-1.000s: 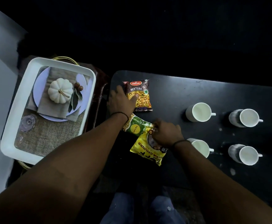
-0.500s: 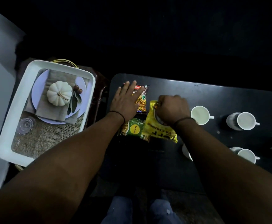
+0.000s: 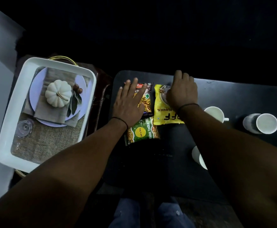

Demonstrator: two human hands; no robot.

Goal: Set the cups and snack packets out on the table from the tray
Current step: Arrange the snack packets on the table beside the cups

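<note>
Three snack packets lie on the black table [image 3: 233, 96]. My left hand [image 3: 128, 106] rests flat, fingers spread, on the dark mixture packet [image 3: 145, 99]. The green packet [image 3: 142, 130] lies just below it. My right hand [image 3: 182, 91] is closed on the top of the yellow packet [image 3: 165, 115], which lies beside the mixture packet. Three white cups show: one [image 3: 214, 113] by my right forearm, one [image 3: 264, 123] farther right, one [image 3: 198, 157] partly hidden under my arm. The white tray [image 3: 11, 112] stands at the left.
The tray's bottom shows a printed picture of a white pumpkin [image 3: 58, 93] on a plate and burlap. The tray rests on a dark stand with a gold rim [image 3: 63, 58]. A pale wall is at far left. My legs [image 3: 151, 213] are below the table's near edge.
My right hand carried the yellow packet from the near side up beside the mixture packet. My left hand opened flat over the mixture packet. The view shifted, hiding cups under my right arm.
</note>
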